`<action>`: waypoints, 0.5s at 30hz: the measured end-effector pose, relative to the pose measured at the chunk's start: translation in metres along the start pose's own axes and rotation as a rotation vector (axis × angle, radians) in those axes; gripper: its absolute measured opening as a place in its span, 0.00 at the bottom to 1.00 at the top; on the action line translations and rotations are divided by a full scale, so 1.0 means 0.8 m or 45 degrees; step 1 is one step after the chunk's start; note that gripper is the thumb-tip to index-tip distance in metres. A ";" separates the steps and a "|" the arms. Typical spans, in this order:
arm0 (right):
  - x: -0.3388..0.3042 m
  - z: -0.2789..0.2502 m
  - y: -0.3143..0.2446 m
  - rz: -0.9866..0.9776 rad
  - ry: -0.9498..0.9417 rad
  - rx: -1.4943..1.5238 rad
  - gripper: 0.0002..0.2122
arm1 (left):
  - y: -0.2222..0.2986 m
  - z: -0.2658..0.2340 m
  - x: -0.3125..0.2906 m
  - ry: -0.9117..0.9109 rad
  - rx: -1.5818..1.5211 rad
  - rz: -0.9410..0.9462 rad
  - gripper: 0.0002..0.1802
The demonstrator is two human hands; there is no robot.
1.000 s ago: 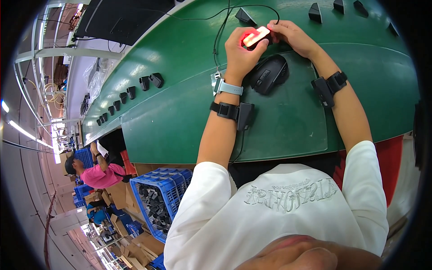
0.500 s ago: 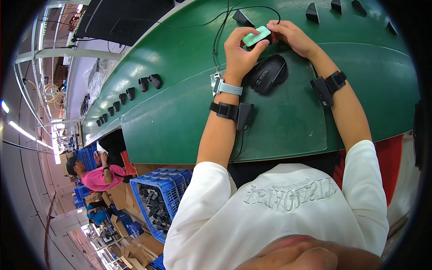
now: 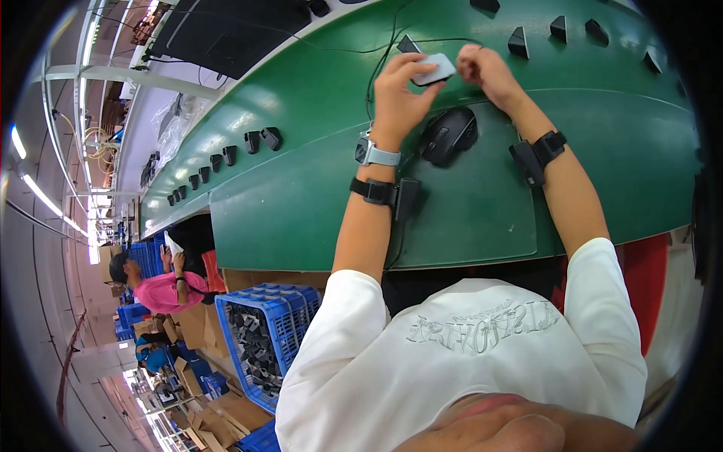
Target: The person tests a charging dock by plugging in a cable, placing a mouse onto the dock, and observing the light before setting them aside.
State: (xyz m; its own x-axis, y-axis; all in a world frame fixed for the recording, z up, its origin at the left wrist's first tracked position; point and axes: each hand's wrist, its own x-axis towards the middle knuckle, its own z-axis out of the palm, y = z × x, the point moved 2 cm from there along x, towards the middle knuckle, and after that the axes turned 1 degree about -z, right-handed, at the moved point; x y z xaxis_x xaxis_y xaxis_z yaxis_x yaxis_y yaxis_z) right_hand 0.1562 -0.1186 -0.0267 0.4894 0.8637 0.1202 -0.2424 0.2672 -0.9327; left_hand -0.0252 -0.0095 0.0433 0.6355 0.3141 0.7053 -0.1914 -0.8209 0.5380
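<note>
In my left hand (image 3: 401, 94) is a small black block-shaped device (image 3: 435, 69) with a pale, unlit top panel, gripped between thumb and fingers. Just to its right, my right hand (image 3: 488, 74) is raised with curled fingers, slightly blurred. A thin black cable (image 3: 444, 39) runs across from the left and ends at those fingers; its plug is hidden. Below the hands, a black computer mouse (image 3: 449, 135) lies on the green mat. Behind the left hand's fingers stands a black wedge-shaped piece (image 3: 407, 45) on the table.
Similar black wedges (image 3: 518, 43) stand at the far right of the green table (image 3: 301, 218). More black pieces (image 3: 251, 142) form a row along the left. A blue crate (image 3: 275, 301) of black parts sits below the table's left edge. A person in pink (image 3: 167, 292) is farther left.
The device's panel has gone from glowing green to pale and unlit. My right hand has drawn away from the device to the right, with the cable end. The view has shifted slightly.
</note>
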 end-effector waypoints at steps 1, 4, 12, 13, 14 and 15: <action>0.003 -0.015 -0.002 -0.005 -0.004 0.004 0.13 | 0.001 -0.011 0.002 0.038 0.025 0.011 0.17; -0.002 -0.032 -0.015 -0.045 0.080 -0.070 0.12 | -0.055 -0.072 -0.016 0.283 -0.069 -0.236 0.16; -0.005 -0.010 -0.019 -0.029 -0.064 -0.408 0.10 | -0.202 -0.253 -0.076 0.265 0.292 -1.448 0.31; 0.001 0.008 -0.018 -0.119 -0.119 -0.399 0.09 | -0.215 -0.303 -0.078 -0.032 0.940 -1.440 0.31; 0.007 0.021 -0.015 -0.200 -0.165 -0.394 0.09 | -0.218 -0.332 -0.078 -0.355 1.571 -1.381 0.31; -0.002 -0.015 -0.002 -0.156 -0.081 -0.443 0.09 | -0.202 -0.271 -0.056 -0.446 1.475 -1.525 0.28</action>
State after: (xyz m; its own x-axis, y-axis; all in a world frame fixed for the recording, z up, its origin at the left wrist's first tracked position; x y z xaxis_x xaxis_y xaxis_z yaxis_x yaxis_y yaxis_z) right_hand 0.1657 -0.1253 -0.0298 0.4412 0.8621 0.2491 0.1195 0.2187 -0.9684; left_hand -0.1851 0.2124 0.0254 0.1608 0.9866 -0.0276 0.9855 -0.1620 -0.0514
